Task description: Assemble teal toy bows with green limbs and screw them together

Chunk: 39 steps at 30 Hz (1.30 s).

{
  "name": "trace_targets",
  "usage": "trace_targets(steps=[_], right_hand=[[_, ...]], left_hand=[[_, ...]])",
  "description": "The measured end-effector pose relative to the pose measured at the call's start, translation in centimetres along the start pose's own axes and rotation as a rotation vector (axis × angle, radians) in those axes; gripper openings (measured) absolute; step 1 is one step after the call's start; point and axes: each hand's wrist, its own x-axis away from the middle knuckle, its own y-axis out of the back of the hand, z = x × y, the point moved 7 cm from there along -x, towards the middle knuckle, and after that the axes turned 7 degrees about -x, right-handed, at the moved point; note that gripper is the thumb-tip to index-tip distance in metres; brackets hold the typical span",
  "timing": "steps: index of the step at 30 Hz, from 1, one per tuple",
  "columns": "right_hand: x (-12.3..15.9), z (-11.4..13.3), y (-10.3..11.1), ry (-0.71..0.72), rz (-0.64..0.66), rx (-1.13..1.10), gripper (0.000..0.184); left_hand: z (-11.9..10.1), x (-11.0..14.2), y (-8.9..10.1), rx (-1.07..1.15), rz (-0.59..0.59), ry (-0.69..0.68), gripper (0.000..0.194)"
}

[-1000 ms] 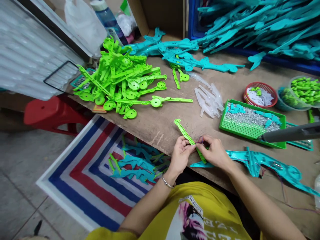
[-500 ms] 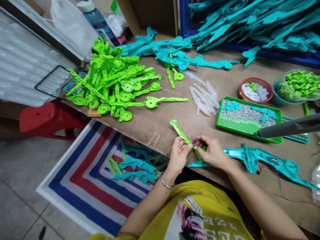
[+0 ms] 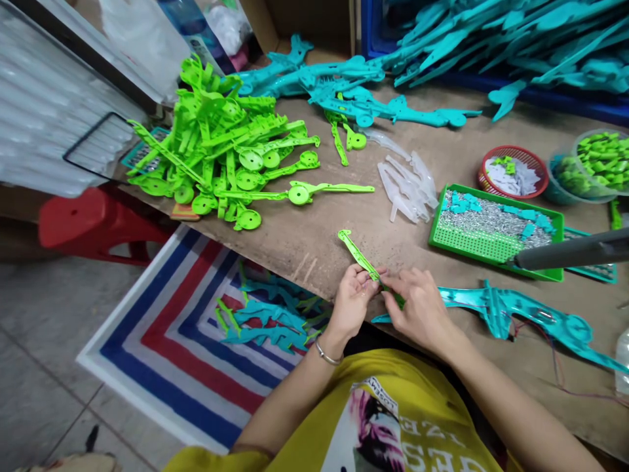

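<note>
Near the table's front edge, my left hand (image 3: 354, 296) is closed around a long lime-green plastic part (image 3: 358, 251). One slim end of it points away toward the back left. My right hand (image 3: 415, 305) covers its near end, thumb and fingers pinched against the same part. Whatever small piece lies between those fingertips is hidden. Just right of my right hand lies a turquoise bow-shaped plastic shell (image 3: 521, 314), hollow side up, with thin red and dark wires (image 3: 550, 354) running from it.
A heap of lime-green parts (image 3: 236, 151) lies at the left. Translucent pieces (image 3: 407, 187) sit mid-table. A green tray (image 3: 472, 244) of screws stands right, below a red basket (image 3: 540, 167); a grey tool (image 3: 574, 252) overhangs the tray. Turquoise shells (image 3: 540, 46) fill the back right.
My right hand has turned over the part, its fingers now closer to my left fingertips. Wire visible between the hands before is now covered. The whole view has shifted slightly.
</note>
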Motion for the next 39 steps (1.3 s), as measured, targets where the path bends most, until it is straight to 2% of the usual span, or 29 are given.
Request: trace_targets(steps=[3,6,10,13,16,19,23,26,30,34,39], right_hand=[[0.4,1.0,-0.6,0.039,0.017,0.088,0.031],[0.5,1.0,-0.7,0.040,0.057,0.110,0.033],[-0.8,0.1,1.1,0.062,0.059,-0.066,0.031],[-2.9,0.4,2.2,0.171,0.032,-0.177,0.032],[-4.9,1.9,0.8,0.327,0.175,-0.223,0.035],[-6.2,2.6,-0.7,0.384,0.287,-0.213,0.034],[-7.3,1.9,-0.2,0.365,0.266,-0.291,0.036],[-7.7,0.9,0.5,0.330,0.276,-0.345,0.028],[-8.1,0.1,0.8,0.276,0.264,-0.378,0.021],[-8.5,-0.4,0.3,0.236,0.254,-0.426,0.020],[-9.0,-0.8,-0.6,0.234,0.281,-0.486,0.018]], left_hand=[[-0.1,0.1,0.0,-0.012,-0.014,-0.007,0.044],[-0.2,0.1,0.0,-0.003,-0.021,-0.010,0.041],[-0.1,0.0,-0.2,0.017,-0.013,-0.013,0.041],[-0.1,-0.1,-0.2,0.000,-0.023,-0.028,0.039],[-0.4,-0.3,0.4,-0.069,-0.100,-0.069,0.034],[-0.7,-0.3,0.6,-0.089,-0.143,-0.111,0.034],[-0.5,-0.4,-0.1,0.009,-0.063,-0.078,0.046],[-0.3,-0.3,-0.5,0.106,-0.011,-0.025,0.057],[-0.8,-0.2,0.4,0.113,-0.051,-0.003,0.052],[-1.4,-0.7,1.1,0.145,-0.092,-0.040,0.045],[-1.4,-1.4,1.1,0.133,-0.115,-0.053,0.044]])
